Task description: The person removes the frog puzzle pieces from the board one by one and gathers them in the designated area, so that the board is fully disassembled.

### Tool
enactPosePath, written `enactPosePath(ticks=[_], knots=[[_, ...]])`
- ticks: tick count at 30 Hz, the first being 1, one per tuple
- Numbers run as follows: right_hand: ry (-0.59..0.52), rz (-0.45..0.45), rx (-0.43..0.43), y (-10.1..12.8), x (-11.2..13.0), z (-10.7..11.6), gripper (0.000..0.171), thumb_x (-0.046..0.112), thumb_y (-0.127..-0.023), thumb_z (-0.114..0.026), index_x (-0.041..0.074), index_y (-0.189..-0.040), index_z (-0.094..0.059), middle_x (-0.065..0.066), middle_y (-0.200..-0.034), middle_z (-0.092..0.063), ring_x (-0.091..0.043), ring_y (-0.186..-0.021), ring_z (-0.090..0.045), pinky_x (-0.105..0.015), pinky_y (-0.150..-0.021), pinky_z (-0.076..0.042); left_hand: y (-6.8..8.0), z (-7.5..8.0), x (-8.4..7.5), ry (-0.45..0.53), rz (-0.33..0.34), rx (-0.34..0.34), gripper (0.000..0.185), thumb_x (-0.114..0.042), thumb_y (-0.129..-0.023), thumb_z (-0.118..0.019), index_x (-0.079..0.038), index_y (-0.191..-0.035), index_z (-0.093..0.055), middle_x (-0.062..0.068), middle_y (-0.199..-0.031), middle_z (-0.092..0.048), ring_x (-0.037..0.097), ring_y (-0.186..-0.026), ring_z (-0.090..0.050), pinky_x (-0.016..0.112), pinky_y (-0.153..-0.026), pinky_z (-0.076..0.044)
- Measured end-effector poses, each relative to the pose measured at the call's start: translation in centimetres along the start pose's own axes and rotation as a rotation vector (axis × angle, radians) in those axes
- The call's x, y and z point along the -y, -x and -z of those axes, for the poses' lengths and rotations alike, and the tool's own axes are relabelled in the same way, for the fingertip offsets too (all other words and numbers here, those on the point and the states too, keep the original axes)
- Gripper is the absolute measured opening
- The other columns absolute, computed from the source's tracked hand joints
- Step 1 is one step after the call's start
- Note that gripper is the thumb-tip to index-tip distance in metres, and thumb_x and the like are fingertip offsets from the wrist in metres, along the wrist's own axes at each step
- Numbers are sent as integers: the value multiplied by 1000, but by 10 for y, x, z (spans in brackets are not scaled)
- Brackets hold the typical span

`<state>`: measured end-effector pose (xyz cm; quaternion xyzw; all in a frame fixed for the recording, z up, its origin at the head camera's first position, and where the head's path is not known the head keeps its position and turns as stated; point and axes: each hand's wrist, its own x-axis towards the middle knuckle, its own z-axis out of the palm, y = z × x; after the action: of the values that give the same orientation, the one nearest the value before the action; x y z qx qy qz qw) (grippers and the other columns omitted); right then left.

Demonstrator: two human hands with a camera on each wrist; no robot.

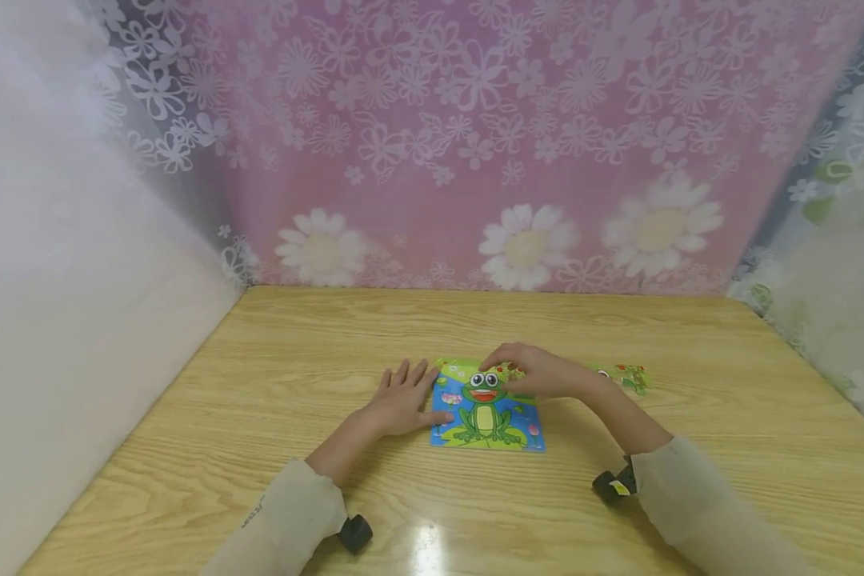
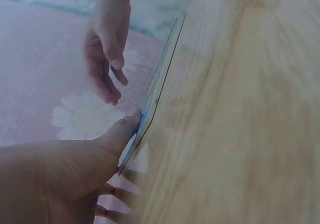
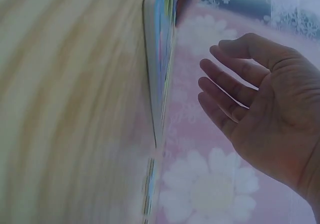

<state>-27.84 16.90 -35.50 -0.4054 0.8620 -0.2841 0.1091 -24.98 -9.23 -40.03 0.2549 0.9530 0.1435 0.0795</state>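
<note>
The sleeves (image 1: 288,512) get cut off. The left hand (image 1: 402,404) is spread, touching the frog picture (image 1: 486,420); the right hand (image 1: 543,373), loosely bent, hides the picture's top corner.

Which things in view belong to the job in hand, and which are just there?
Job:
- frog picture
- left hand, touching its edge
- right hand, above it, holding nothing
- loose pieces to its right, probably

Just there:
- table
- floral cloth
</note>
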Motion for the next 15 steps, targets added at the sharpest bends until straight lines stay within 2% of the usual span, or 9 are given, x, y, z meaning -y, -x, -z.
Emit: enactPosePath(ticks=[6,9,15], knots=[[40,18,25,-18,11,-12,30,15,-90,-60,2,-118,-59,-9,-118,-55,-32,-110,-48,-49,-88,-41,-1,-1,2,-11,4,0,87,-63,-85,-47,-10,-148,-18,14,-151,-9,39,-135,0,57,-103,-2],[83,29,35,-24,11,-19,29,15,-90,-60,3,-116,-61,-8,-116,-56,-29,-108,-49,-45,-88,-41,0,1,1,-10,4,2,87,-63,-85,-47,-10,-148,-18,15,-151,-9,40,-135,-1,57,-103,-2],[75,9,68,-28,11,-29,32,13,-87,-65,2,-116,-60,-7,-114,-55,-23,-103,-51,-35,-84,-45,1,1,-1,-5,3,7,85,-61,-86,-47,-10,-148,-18,15,-151,-8,39,-135,0,57,-103,-1]])
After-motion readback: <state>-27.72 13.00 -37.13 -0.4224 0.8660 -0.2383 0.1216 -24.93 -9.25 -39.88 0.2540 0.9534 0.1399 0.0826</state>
